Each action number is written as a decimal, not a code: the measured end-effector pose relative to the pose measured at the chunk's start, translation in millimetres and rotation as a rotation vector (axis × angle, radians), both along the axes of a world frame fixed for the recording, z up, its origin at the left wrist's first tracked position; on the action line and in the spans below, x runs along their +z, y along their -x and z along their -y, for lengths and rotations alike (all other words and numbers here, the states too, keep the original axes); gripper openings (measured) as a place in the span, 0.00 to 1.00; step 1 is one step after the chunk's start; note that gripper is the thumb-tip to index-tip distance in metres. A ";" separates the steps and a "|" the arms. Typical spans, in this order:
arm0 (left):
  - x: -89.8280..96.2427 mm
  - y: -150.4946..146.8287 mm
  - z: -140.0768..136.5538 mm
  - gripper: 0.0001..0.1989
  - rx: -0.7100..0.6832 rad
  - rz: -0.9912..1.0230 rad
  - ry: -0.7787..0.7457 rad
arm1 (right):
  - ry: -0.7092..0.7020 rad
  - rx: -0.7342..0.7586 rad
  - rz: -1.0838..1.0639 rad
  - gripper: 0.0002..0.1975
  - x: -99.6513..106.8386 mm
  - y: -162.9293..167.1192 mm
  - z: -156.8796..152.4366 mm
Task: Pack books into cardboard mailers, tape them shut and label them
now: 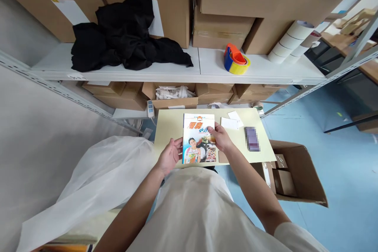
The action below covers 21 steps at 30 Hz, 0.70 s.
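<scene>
A book (pixel 195 136) with a colourful cover, orange and blue Chinese lettering and pictures of food faces up over a pale yellow table. My right hand (pixel 223 138) grips its right edge, thumb on the cover and the other fingers mostly hidden behind. At the spine side, my left hand (pixel 171 155) supports the lower left edge, its fingertips partly out of sight by the book. White cards (pixel 229 123) lie on the table to the right of the book. Beyond my right wrist is a dark purple, pixelated item (pixel 252 139). A small brown piece (pixel 223 157) shows beside the book's lower right corner.
Behind the table (pixel 262 126) stands a shelf (pixel 165 69) with cardboard boxes, black cloth (pixel 124 35), a tape dispenser (pixel 235 60) and white rolls (pixel 288 45). An open carton (pixel 307 173) sits on the floor at right. White sheeting (pixel 103 173) bulges at left.
</scene>
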State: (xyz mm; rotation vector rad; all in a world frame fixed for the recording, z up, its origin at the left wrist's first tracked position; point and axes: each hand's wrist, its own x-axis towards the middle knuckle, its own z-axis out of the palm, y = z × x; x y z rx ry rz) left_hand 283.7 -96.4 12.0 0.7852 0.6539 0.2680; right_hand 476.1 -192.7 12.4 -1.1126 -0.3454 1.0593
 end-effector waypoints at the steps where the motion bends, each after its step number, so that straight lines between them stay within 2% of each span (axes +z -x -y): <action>1: 1.6 -0.1 -3.6 0.30 0.027 -0.034 -0.074 | 0.012 -0.005 0.022 0.18 0.0 -0.6 0.5; 4: 0.8 -3.7 -7.9 0.28 0.101 -0.159 -0.308 | 0.026 -0.042 0.078 0.18 2.1 1.1 1.2; 6: -2.8 -6.5 -6.9 0.26 0.154 -0.200 -0.362 | 0.016 -0.064 0.080 0.18 4.7 4.4 4.0; 10: -9.9 -5.9 -4.7 0.26 0.236 -0.165 -0.269 | 0.023 0.000 -0.023 0.20 4.5 13.2 22.8; 13: -12.6 -2.4 -4.3 0.27 0.247 -0.156 -0.224 | 0.105 0.047 -0.035 0.23 -4.2 18.8 42.0; 16: -14.2 -0.7 -2.8 0.27 0.220 -0.161 -0.216 | 0.168 0.035 0.007 0.24 -13.2 21.9 53.6; 21: -15.7 -1.4 -1.3 0.29 0.202 -0.162 -0.252 | 0.168 -0.002 0.018 0.25 -17.5 24.0 54.5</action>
